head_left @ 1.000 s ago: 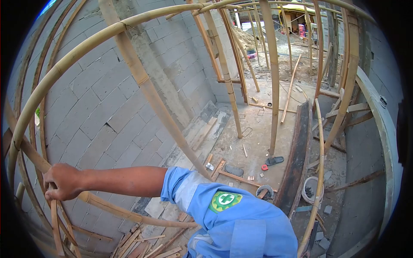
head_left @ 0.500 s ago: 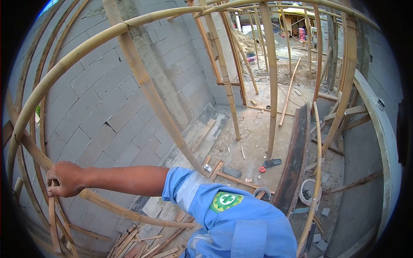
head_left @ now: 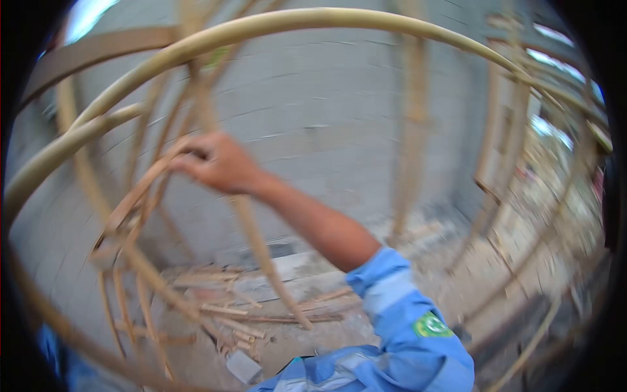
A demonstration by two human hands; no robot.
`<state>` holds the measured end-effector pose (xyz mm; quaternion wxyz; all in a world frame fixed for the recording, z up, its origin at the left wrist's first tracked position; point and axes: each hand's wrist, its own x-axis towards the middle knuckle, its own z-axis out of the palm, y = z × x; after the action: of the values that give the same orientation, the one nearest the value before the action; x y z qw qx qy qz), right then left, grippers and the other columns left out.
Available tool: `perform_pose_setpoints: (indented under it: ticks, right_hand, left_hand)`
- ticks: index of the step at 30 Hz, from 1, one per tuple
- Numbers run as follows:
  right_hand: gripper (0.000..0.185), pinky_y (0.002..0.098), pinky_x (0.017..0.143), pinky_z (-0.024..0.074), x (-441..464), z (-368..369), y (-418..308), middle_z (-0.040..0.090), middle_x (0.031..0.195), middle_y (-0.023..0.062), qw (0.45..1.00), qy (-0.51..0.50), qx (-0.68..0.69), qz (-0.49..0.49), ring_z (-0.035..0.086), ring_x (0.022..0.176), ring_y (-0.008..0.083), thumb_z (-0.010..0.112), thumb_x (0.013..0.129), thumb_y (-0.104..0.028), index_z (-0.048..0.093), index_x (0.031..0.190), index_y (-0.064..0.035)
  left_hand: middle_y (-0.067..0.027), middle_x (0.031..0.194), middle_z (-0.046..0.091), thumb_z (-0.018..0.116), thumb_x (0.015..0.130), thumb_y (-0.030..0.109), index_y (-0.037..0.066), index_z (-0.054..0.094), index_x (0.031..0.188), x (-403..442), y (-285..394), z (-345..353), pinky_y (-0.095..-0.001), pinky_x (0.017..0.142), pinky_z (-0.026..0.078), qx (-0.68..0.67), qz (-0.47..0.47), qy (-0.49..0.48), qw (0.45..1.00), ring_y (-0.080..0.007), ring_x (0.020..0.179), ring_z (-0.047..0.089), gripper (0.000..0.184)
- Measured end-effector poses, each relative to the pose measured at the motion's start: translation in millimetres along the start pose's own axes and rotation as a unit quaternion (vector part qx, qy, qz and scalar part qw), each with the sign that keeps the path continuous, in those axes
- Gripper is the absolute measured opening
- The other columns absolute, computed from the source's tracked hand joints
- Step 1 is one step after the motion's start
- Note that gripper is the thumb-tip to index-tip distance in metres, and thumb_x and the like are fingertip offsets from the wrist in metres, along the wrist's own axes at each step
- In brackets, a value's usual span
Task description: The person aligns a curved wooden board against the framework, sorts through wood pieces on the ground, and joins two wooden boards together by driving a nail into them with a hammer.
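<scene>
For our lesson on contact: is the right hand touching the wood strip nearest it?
Touching. The head view, though blurred, shows the right hand closed on the wood strip near its top.

Right arm (head_left: pixel 320 225) stretched up to the left, elbow nearly straight, right hand (head_left: pixel 222 163) raised, fingers (head_left: pixel 205 140) curled toward the thumb (head_left: pixel 185 167)

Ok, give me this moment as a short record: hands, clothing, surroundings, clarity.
Right hand: closed on a thin, flat, brown wooden strip, near its upper end
Left hand: not in view
Clothing: light-blue cloth sleeve, round green-and-white badge
Overhead: pale-yellow round bamboo pole
Behind: grey block wall
Floor: loose brown wood pieces
Clarity: blurred
</scene>
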<state>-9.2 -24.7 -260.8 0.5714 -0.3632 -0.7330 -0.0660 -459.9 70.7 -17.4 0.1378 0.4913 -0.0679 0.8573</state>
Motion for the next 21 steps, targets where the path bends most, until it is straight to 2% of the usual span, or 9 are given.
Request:
perform_pose_setpoints:
  ticks: [5,7,9,12,15,16,19,20,21]
  right_hand:
    - [0.049,0.0253,0.059,0.0546,90,62,-30,0.069,0.077,0.0082,0.971,-0.066,0.221,0.057,0.066,0.066,0.0125,0.067,0.098,-0.042,0.070,0.105,0.0066]
    - [0.068,0.0300,0.063,0.0580,129,86,-44,0.070,0.090,0.0172,0.947,-0.111,0.295,0.068,0.070,0.071,0.0194,0.060,0.099,-0.056,0.060,0.120,0.0091]
    - [0.074,0.0364,0.068,0.0594,167,103,-63,0.068,0.100,0.0206,0.890,-0.061,0.431,0.137,0.071,0.083,0.0232,0.052,0.101,-0.061,0.053,0.130,0.0069]
    - [0.071,0.0399,0.071,0.0596,221,113,-87,0.067,0.102,0.0203,0.771,0.052,0.614,0.162,0.070,0.093,0.0252,0.047,0.102,-0.061,0.049,0.132,0.0035]
    - [0.063,0.0370,0.063,0.0595,279,127,-90,0.065,0.106,0.0186,0.808,0.040,0.579,0.098,0.069,0.078,0.0246,0.048,0.103,-0.058,0.047,0.130,-0.0005]
    - [0.048,0.0342,0.068,0.0599,286,133,-100,0.065,0.100,0.0161,0.790,0.074,0.597,0.119,0.068,0.085,0.0251,0.049,0.106,-0.048,0.051,0.121,-0.0022]
    - [0.037,0.0319,0.064,0.0601,294,138,-134,0.064,0.096,0.0121,0.755,0.044,0.642,0.125,0.067,0.078,0.0237,0.054,0.105,-0.039,0.051,0.117,-0.0037]
    - [0.043,0.0271,0.048,0.0585,294,139,-146,0.062,0.106,0.0169,0.711,0.062,0.682,0.160,0.068,0.065,0.0227,0.059,0.103,-0.036,0.047,0.126,-0.0019]
    - [0.044,0.0272,0.047,0.0581,297,145,-143,0.063,0.104,0.0167,0.703,0.050,0.694,0.148,0.068,0.063,0.0230,0.059,0.103,-0.037,0.046,0.126,-0.0019]
  left_hand:
    - [-0.0116,0.107,0.062,0.066,0.094,0.022,0.001,0.052,0.117,37,78,-92,-0.0434,0.075,0.063,0.082,0.065,0.049,0.993,-0.0247,0.090,0.068,0.034]
    - [-0.0115,0.107,0.062,0.066,0.094,0.022,0.001,0.052,0.117,41,103,-125,-0.0433,0.075,0.063,0.113,0.076,0.059,0.989,-0.0245,0.091,0.068,0.034]
    - [-0.0113,0.108,0.062,0.066,0.094,0.022,0.001,0.052,0.117,46,124,-149,-0.0432,0.075,0.063,0.141,0.087,0.066,0.984,-0.0243,0.091,0.068,0.034]
    - [-0.0111,0.108,0.062,0.066,0.095,0.022,0.001,0.052,0.117,53,149,-172,-0.0430,0.075,0.063,0.173,0.098,0.069,0.978,-0.0241,0.091,0.068,0.034]
    - [-0.0109,0.108,0.062,0.066,0.095,0.022,0.001,0.052,0.117,56,168,-176,-0.0429,0.075,0.063,0.185,0.104,0.065,0.975,-0.0238,0.092,0.068,0.034]
    - [-0.0108,0.109,0.062,0.066,0.095,0.022,0.001,0.052,0.117,59,171,-175,-0.0428,0.075,0.063,0.188,0.105,0.062,0.975,-0.0237,0.092,0.067,0.034]
    - [-0.0106,0.109,0.062,0.066,0.095,0.022,0.001,0.052,0.117,63,183,-172,-0.0426,0.075,0.063,0.196,0.108,0.059,0.973,-0.0234,0.092,0.067,0.034]
    - [-0.0105,0.109,0.062,0.066,0.095,0.022,0.001,0.052,0.117,65,188,-171,-0.0426,0.075,0.063,0.199,0.110,0.058,0.972,-0.0233,0.092,0.067,0.034]
    - [-0.0104,0.109,0.062,0.066,0.095,0.022,0.001,0.052,0.118,65,191,-169,-0.0425,0.075,0.063,0.204,0.112,0.057,0.971,-0.0232,0.092,0.067,0.034]
